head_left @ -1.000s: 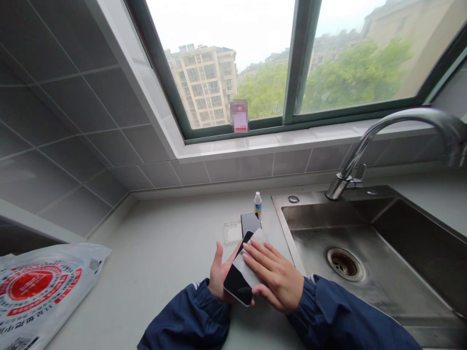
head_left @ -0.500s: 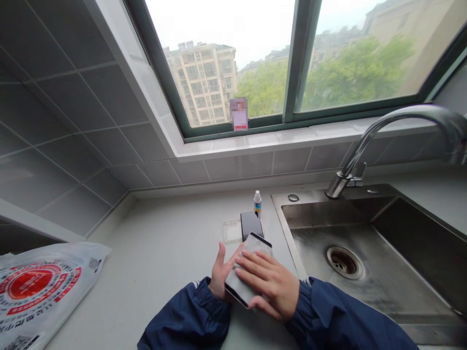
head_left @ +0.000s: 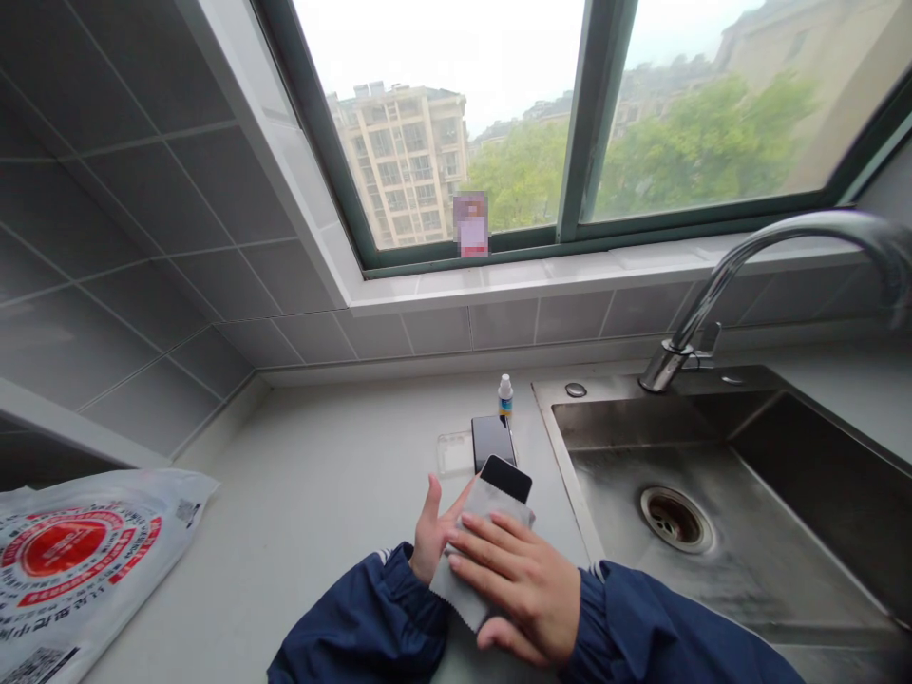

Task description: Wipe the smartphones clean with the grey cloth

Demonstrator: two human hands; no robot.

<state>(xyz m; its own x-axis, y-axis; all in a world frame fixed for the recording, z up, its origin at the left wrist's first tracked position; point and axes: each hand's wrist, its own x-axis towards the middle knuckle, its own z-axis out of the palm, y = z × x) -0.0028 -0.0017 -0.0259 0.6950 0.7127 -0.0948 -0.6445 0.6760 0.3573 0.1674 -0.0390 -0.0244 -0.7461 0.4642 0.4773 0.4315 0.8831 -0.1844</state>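
A black smartphone rests in my left hand, which grips it from below over the grey countertop. My right hand presses a grey cleaning cloth flat onto the phone's screen, fingers spread over it. The cloth covers most of the phone; only the phone's top end shows. Both arms wear dark blue sleeves.
Behind the hands lie a second dark phone, a clear phone case and a small white dropper bottle. A steel sink with a curved tap is on the right. A printed plastic bag lies at the left.
My right hand has drawn the cloth down along the screen toward me, from the phone's top end to its lower part. The top end now shows bare.
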